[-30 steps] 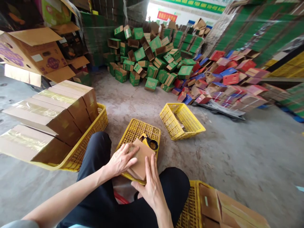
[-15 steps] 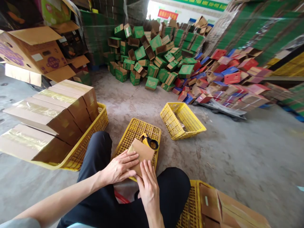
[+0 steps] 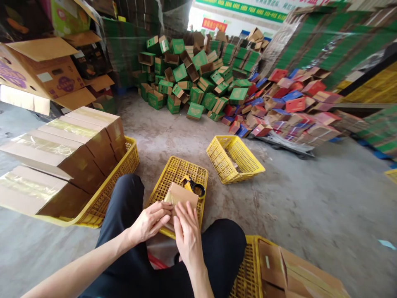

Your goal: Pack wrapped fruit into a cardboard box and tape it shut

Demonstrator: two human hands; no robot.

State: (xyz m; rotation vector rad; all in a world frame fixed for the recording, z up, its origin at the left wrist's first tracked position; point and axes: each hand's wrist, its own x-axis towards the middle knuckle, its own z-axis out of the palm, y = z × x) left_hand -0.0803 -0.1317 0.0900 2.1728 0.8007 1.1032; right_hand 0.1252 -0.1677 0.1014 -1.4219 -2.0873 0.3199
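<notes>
A small brown cardboard box [image 3: 182,193] with clear tape [image 3: 170,198] along its left side rests on an upturned yellow crate [image 3: 186,165] between my knees. My left hand [image 3: 151,220] is at the near left edge, fingers bent and close together, thumb below, closed on that edge. My right hand [image 3: 188,231] lies flat over the near right part of the top, fingers stretched out. Just behind the box, on the crate, lies a yellow and black tape dispenser [image 3: 194,186]. The hands hide the box's near side.
To my left, a yellow crate [image 3: 132,155] holds several taped cartons [image 3: 72,140]. Another yellow crate [image 3: 235,159] stands ahead on the right. By my right knee, a crate [image 3: 245,273] holds cartons [image 3: 304,273]. Green boxes [image 3: 195,111] and red-blue boxes [image 3: 294,105] lie piled behind.
My left hand has drawn back toward the box's near left edge and its fingers have bent. The right hand stays on the top. The view has turned slightly right.
</notes>
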